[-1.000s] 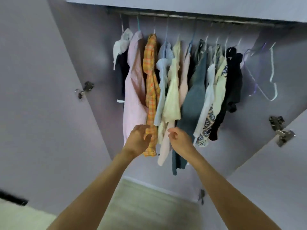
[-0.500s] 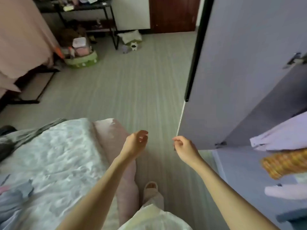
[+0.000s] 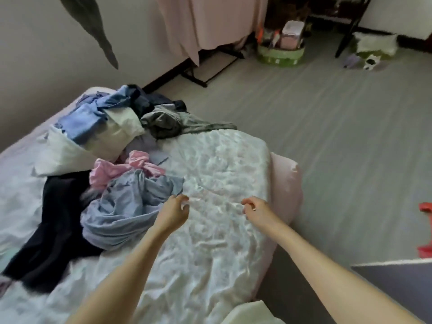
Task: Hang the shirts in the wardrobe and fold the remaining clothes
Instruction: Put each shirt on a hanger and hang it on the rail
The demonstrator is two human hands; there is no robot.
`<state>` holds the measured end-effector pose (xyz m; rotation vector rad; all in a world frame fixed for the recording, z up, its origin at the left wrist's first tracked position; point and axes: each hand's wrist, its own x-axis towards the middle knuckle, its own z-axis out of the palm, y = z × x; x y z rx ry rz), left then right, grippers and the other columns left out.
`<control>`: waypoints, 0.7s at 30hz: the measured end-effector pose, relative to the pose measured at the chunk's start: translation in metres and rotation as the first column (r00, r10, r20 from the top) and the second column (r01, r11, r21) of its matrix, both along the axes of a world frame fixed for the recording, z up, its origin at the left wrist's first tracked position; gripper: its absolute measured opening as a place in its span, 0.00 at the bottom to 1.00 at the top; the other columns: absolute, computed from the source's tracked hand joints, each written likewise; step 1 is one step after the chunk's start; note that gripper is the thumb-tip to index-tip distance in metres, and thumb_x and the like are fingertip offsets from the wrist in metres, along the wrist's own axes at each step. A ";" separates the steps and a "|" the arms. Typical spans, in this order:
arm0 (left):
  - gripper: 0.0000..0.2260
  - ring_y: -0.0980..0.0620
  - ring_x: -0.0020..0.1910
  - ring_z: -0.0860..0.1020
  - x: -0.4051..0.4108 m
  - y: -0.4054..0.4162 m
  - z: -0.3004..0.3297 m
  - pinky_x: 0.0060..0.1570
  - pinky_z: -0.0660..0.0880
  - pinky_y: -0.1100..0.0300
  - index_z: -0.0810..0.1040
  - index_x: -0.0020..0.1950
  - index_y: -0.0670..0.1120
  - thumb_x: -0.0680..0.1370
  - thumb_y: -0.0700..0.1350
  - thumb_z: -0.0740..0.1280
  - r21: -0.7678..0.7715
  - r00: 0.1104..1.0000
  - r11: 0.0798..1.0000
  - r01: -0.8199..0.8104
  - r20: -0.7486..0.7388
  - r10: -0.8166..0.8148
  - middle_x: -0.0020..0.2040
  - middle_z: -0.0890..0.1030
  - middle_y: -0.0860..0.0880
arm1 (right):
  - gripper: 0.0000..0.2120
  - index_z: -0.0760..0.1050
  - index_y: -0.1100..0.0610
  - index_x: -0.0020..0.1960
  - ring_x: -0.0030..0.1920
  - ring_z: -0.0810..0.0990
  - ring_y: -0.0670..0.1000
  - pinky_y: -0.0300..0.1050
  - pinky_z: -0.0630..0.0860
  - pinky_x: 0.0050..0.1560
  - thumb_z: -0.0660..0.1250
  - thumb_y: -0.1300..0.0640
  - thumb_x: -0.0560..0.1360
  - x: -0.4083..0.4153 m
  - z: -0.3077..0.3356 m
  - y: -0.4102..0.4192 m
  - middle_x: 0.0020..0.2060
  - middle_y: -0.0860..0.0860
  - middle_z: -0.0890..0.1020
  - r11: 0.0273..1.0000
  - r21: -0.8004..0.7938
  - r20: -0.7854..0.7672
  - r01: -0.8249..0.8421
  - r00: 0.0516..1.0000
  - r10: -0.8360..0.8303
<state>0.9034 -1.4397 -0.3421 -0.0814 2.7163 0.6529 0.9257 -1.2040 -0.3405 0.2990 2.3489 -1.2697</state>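
Note:
A heap of loose clothes lies on the left half of the bed (image 3: 224,174). Nearest is a crumpled pale blue garment (image 3: 131,206), with a pink garment (image 3: 121,168) behind it and a dark navy garment (image 3: 53,220) spread to its left. Farther back are white and blue clothes (image 3: 93,127) and a grey garment (image 3: 168,121). My left hand (image 3: 171,212) hovers just right of the pale blue garment, fingers curled apart, holding nothing. My right hand (image 3: 256,210) hangs over the bare white bedcover, also empty with loosely curled fingers.
A pink pillow (image 3: 287,183) sits at the bed's right edge. A green basket (image 3: 280,53) of items and a black metal rack leg (image 3: 348,31) stand on the grey floor. A red object (image 3: 426,230) is at the right edge; the wardrobe door's corner (image 3: 397,284) is lower right.
The view swung from the wardrobe's hanging shirts, across the floor, to the bed. Both empty hands now reach over the bedcover beside the clothes heap.

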 end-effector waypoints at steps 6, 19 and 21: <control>0.21 0.41 0.67 0.65 -0.034 -0.100 -0.081 0.63 0.66 0.49 0.62 0.72 0.46 0.79 0.45 0.58 -0.267 0.985 0.962 -0.056 0.142 0.097 0.69 0.66 0.43 | 0.17 0.70 0.53 0.64 0.49 0.76 0.48 0.39 0.71 0.41 0.49 0.52 0.81 -0.064 -0.037 -0.086 0.54 0.49 0.76 0.986 -0.001 0.117 -0.167 0.979 0.166; 0.06 0.45 0.31 0.72 -0.025 -0.110 -0.122 0.30 0.65 0.56 0.74 0.39 0.41 0.71 0.31 0.64 0.101 0.976 0.986 0.130 -0.189 -0.110 0.33 0.71 0.44 | 0.25 0.68 0.61 0.66 0.56 0.77 0.57 0.52 0.76 0.50 0.57 0.44 0.78 -0.106 -0.104 -0.165 0.61 0.57 0.76 0.987 -0.154 0.439 -0.042 0.892 0.107; 0.08 0.46 0.32 0.73 -0.017 -0.083 -0.105 0.28 0.67 0.59 0.74 0.42 0.45 0.70 0.32 0.62 0.255 0.938 0.927 0.275 -0.281 -0.201 0.35 0.74 0.45 | 0.23 0.70 0.61 0.63 0.52 0.80 0.52 0.44 0.78 0.42 0.63 0.45 0.76 -0.112 -0.102 -0.175 0.54 0.54 0.79 0.947 -0.267 0.593 0.178 0.805 0.015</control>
